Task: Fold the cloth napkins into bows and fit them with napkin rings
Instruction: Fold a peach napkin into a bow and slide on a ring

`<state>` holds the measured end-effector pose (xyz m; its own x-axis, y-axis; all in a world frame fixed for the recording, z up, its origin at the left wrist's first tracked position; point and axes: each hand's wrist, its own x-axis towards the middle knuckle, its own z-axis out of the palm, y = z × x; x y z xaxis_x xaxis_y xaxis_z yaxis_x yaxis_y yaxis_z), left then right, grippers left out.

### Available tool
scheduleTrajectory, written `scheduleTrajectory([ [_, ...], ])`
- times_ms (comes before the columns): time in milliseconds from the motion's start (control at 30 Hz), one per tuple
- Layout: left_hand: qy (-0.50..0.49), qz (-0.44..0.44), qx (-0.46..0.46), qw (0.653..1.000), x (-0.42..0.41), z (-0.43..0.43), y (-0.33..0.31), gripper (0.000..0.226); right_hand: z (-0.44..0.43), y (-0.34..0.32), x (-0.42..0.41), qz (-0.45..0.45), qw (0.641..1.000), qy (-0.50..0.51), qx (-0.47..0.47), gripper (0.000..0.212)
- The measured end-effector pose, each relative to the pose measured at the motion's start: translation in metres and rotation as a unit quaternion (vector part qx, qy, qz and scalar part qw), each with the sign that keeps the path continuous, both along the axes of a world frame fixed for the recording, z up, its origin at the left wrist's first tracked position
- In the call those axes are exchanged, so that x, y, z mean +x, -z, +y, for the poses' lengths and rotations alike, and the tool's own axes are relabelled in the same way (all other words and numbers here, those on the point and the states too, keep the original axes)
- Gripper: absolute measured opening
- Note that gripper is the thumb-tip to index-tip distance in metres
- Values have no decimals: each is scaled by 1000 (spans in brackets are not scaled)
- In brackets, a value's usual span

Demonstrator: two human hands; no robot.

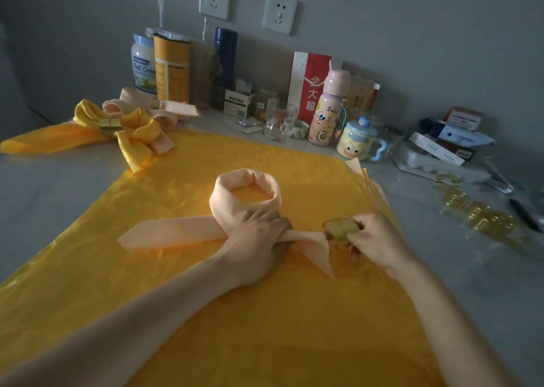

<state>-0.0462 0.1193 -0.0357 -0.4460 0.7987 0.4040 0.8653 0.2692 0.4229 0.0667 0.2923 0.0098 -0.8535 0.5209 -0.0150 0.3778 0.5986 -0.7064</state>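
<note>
On the yellow cloth (206, 298) the peach napkin (244, 186) lies as a folded strip, looped toward the far side, with its tails running out left and right. The left hand (259, 239) grips the crossing, fingers curled round the gathered fabric. The right hand (374, 239) pinches a gold napkin ring (343, 227) just right of that grip, against the right tail. That tail points near and right, so the ring likely slides on leftward.

Far half of yellow cloth (235, 157) open for passage. Desk (44, 198) back edge blocked: bottles (328, 110), cups (354, 145), boxes (438, 151). Bows (117, 127) left, rings (482, 219) right.
</note>
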Motion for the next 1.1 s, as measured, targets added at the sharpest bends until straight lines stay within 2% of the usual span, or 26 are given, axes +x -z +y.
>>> scheduleTrajectory([
  [67, 0, -5, -1, 1000, 1, 1, 1, 18, -3, -9, 8, 81, 985, 2, -150, 39],
  [100, 0, -3, -4, 1000, 1, 2, 2, 19, -6, -12, 11, 102, 979, -15, -176, 42],
  [133, -2, 0, -7, 1000, 3, 3, 2, 20, -12, -13, 13, 104, 980, -39, -166, 45],
  [233, -10, -11, -9, 1000, 1, 5, 1, 20, -23, -3, 5, 54, 994, -86, -35, 49],
  [333, -11, -30, 5, 999, -2, 5, 2, 17, -31, 9, -2, 6, 993, -116, 36, 27],
  [400, -14, -42, 10, 999, -4, 4, 2, 17, -35, 13, -4, 23, 991, -121, 60, 25],
  [467, -14, -49, 15, 999, -4, 3, 2, 18, -38, 14, -5, 35, 991, -120, 53, 29],
  [567, -14, -74, 41, 996, -2, 0, 0, 22, -40, 18, -9, 37, 992, -121, 22, 17],
  [633, -14, -108, 60, 992, 1, -4, -3, 34, -40, 19, -11, 38, 992, -121, -8, 12],
  [767, 35, -50, 37, 997, 6, -8, -8, 58, -40, 16, -11, 38, 990, -129, -37, 14],
  [900, 24, -35, 22, 999, 9, -7, -7, 58, -39, 19, -11, 38, 992, -121, -15, 12],
  [1000, 16, -21, 22, 999, 9, -6, -7, 61, -48, 17, -9, 73, 991, -111, -7, 15],
  [1100, 20, -40, 48, 998, 7, -8, -9, 55, -55, 17, -10, 101, 990, -97, -4, 11],
])
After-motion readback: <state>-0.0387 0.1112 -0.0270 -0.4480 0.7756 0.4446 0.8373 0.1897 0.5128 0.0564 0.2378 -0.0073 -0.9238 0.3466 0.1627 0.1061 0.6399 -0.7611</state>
